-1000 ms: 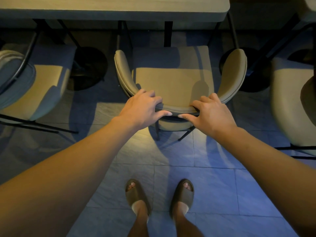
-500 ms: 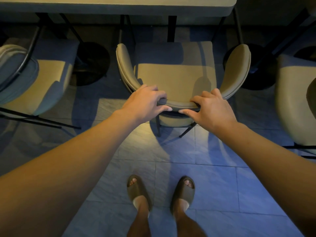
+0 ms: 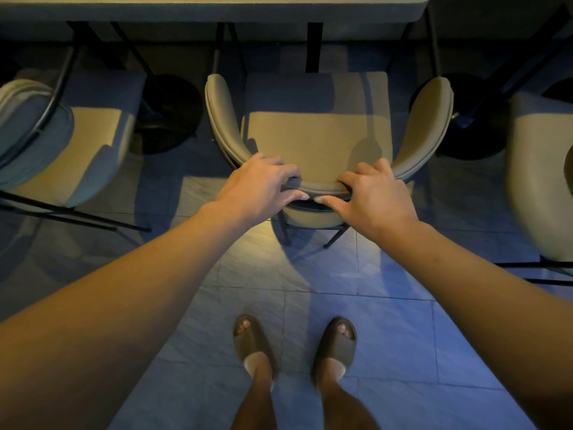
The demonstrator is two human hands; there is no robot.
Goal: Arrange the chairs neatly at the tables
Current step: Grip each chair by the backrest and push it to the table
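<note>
**Both hands on the backrest as a chair faces the bench**

A person stands on the tiled floor [image 3: 387,336] in slippers [image 3: 254,342], arms stretched forward. The left hand [image 3: 257,187] and right hand [image 3: 375,193] each clamp the curved top of the middle chair [image 3: 316,135], fingers curled over the backrest and thumbs beneath, the thumb tips nearly meeting at its centre. The chair faces the bench [image 3: 217,10], its seat front near the edge and between the bench's dark legs. Another chair [image 3: 77,156] sits to the left, angled and further out; a third chair [image 3: 539,181] shows at the right edge, blurred.

The step in hand appears to be sliding the middle chair squarely in. Done well, it calls for an even push from both hands so the seat runs straight between the legs, armrests level with the bench edge, and a stop before the upholstery meets the frame. Pushing harder on one side would likely swing it crooked.
</note>
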